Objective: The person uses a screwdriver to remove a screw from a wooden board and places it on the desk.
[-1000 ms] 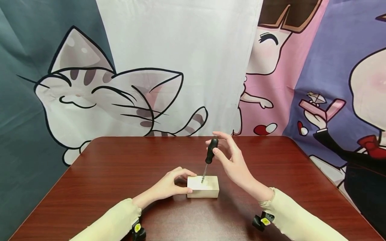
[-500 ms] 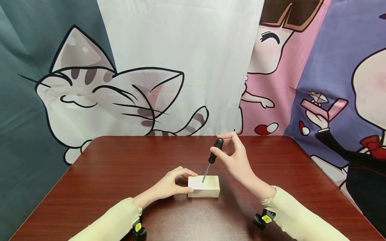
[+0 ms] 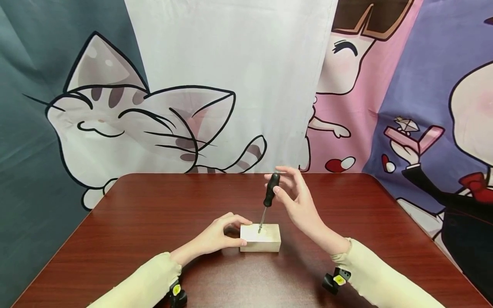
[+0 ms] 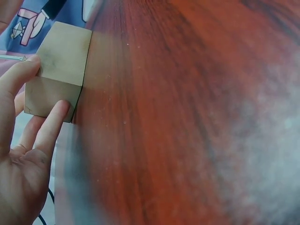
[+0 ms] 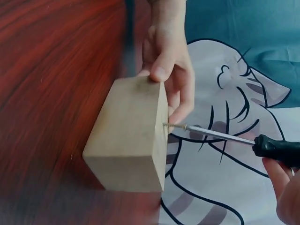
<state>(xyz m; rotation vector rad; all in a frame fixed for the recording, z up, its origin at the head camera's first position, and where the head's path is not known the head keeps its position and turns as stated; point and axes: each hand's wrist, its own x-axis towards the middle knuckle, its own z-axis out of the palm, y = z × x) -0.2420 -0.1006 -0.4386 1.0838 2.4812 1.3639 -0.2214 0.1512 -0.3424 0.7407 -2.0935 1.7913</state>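
Observation:
A pale wooden block [image 3: 260, 247] lies on the table. At its left end, my left hand [image 3: 211, 236] holds it between thumb and fingers, with the thumb on the near edge. In the right wrist view a small brass-coloured screw [image 5: 174, 125] sticks out of the block's top face. On the screw's head rests the tip of a screwdriver [image 3: 271, 190] with a black handle and thin metal shaft. My right hand [image 3: 302, 205] pinches that handle between thumb and fingers, the other fingers spread behind it. The screwdriver leans slightly to the right.
The reddish-brown wooden table [image 3: 154, 209] extends around the block on all sides. Behind its far edge hangs a cloth backdrop [image 3: 239, 60] printed with a cartoon cat and figures. Small black cameras [image 3: 336, 281] sit at both sleeve cuffs.
The screwdriver handle leaned further right half a second ago and has swung back left, more upright. My right thumb and fingers have shifted along with it. My left hand and the block stay put.

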